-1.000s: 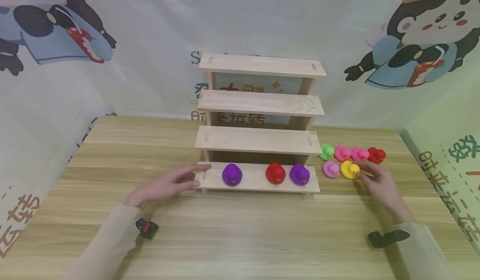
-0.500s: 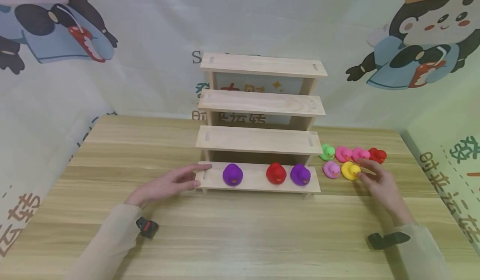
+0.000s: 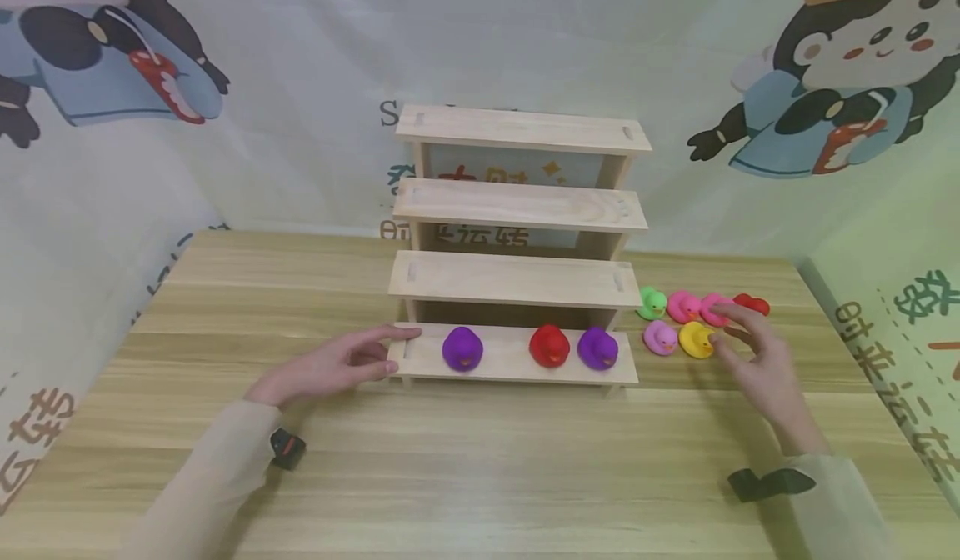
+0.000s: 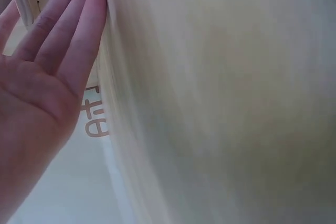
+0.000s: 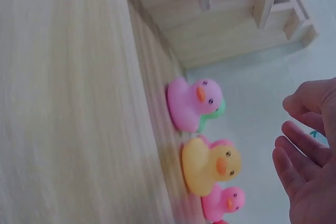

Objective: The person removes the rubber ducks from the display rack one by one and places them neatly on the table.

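Note:
My right hand (image 3: pixel 765 368) hovers over the right end of a group of rubber ducks, fingers loosely bent and holding nothing. Nearest to it is a yellow duck (image 3: pixel 696 340); the right wrist view shows a gap between that yellow duck (image 5: pixel 210 169) and the hand (image 5: pixel 310 156). A lilac duck (image 3: pixel 661 337) sits beside it. Behind are a green duck (image 3: pixel 652 302), two pink ducks (image 3: pixel 683 306) and a red duck (image 3: pixel 752 303), partly covered by the fingers. My left hand (image 3: pixel 330 366) touches the left end of the wooden step shelf (image 3: pixel 517 281) with fairly straight fingers.
Along the shelf's lowest step stand a purple duck (image 3: pixel 462 349) at left, a red duck (image 3: pixel 550 346) and another purple duck (image 3: pixel 597 348) at right. The shelf stands on a wood-grain table (image 3: pixel 480 460), with a printed cloth backdrop (image 3: pixel 315 110) behind.
My right hand has drawn slightly up and away from the yellow duck, its fingers now covering more of the back pink and red ducks. The left hand stays at the shelf.

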`<state>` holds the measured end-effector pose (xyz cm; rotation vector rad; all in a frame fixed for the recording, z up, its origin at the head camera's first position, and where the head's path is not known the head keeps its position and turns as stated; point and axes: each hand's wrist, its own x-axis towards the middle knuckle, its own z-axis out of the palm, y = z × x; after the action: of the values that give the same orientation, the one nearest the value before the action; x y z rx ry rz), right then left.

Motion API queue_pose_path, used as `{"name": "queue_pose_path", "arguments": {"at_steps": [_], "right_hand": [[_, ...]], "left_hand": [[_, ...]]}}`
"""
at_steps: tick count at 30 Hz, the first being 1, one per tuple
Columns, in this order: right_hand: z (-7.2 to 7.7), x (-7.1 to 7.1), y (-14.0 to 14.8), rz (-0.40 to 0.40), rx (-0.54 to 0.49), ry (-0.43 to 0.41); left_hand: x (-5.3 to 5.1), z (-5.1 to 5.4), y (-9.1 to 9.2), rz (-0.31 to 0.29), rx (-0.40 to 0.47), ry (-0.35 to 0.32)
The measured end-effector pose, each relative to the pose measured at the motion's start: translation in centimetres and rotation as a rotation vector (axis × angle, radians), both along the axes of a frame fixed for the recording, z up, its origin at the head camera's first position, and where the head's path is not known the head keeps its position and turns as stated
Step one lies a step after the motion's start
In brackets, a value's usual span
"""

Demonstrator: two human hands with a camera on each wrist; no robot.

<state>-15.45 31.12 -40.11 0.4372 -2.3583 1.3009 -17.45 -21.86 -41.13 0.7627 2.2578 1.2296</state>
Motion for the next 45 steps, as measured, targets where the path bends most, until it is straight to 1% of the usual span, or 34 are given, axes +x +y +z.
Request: {"name": "queue_pose_path", "arguments": {"at_steps": [4,9,13,16,22,25,28,32,34,39,41,45], "right_hand": [[0.3,0.1,-0.8,0.035,-0.017,0.029],[0.5,0.4,-1.5,0.044,-0.002,0.041],[0.7,0.7,-2.2,0.053,0.023,0.035],[0.9,0.9,-2.8,0.066,0.047,0.032],[0.9,1.0,-4.0,0.096,0.123,0.027],[0.7,1.0,-4.6,0.130,0.119,0.025],[0.5,1.0,-5.2,0.164,0.100,0.042],[0.4,1.0,-5.9,0.184,0.086,0.056],[0.7,1.2,-6.4,0.182,0.082,0.046],[2.7,2.2,-7.9,0.198,0.062,0.048],[2.5,2.0,-7.9,0.210,0.054,0.052],[0.9,1.2,-7.2,0.218,0.041,0.050]], "left_hand": [[-0.1,0.1,-0.1,-0.020,0.006,0.043],[0.0,0.1,-0.1,-0.001,-0.034,0.083],[0.2,0.1,0.1,0.008,-0.037,0.115],[0.3,0.1,0.2,0.016,-0.035,0.127],[0.4,0.1,0.3,0.039,-0.054,0.126],[0.5,0.1,0.3,0.038,-0.060,0.131],[0.5,0.1,0.3,0.036,-0.070,0.146],[0.6,0.1,0.4,0.040,-0.090,0.165],[0.8,0.2,0.3,0.042,-0.105,0.176],[1.2,0.6,0.4,0.044,-0.152,0.223],[1.3,0.6,0.6,0.037,-0.165,0.262],[1.3,0.5,0.8,0.028,-0.191,0.341]]}}
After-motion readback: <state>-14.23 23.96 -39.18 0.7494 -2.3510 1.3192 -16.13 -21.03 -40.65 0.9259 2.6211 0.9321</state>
